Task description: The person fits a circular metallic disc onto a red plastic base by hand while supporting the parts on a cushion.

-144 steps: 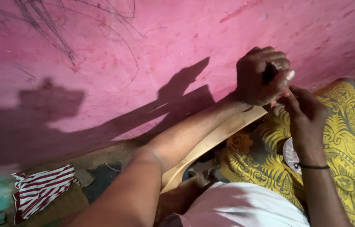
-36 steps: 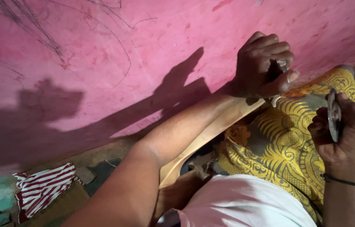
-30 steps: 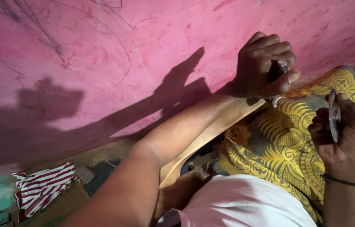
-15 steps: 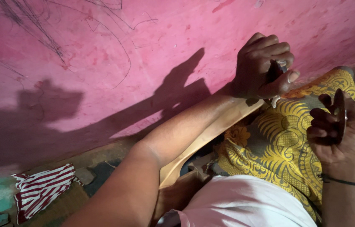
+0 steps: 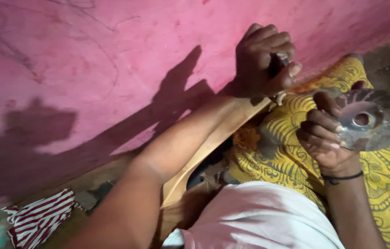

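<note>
Pink plaster, rough and scratched with thin dark lines, fills the wall [image 5: 112, 60] across the top of the view, and the shadow of an arm falls over it. Below the wall runs a strip of brown floor [image 5: 107, 173] with a red-and-white striped cloth [image 5: 40, 221] bunched on it. A yellow patterned cloth [image 5: 388, 180] spreads out to the right of the wall's base.

The left hand [image 5: 264, 60] is pressed close to the wall, its fingers curled tight around a small dark tool whose kind cannot be told. Under that forearm a pale wooden plank [image 5: 195, 161] slants down away from the wall.

The right hand [image 5: 326, 136], over the yellow cloth, pinches the edge of a round metal saw blade [image 5: 370, 120] with a centre hole, held face-up. A white garment [image 5: 255, 216] fills the foreground.
</note>
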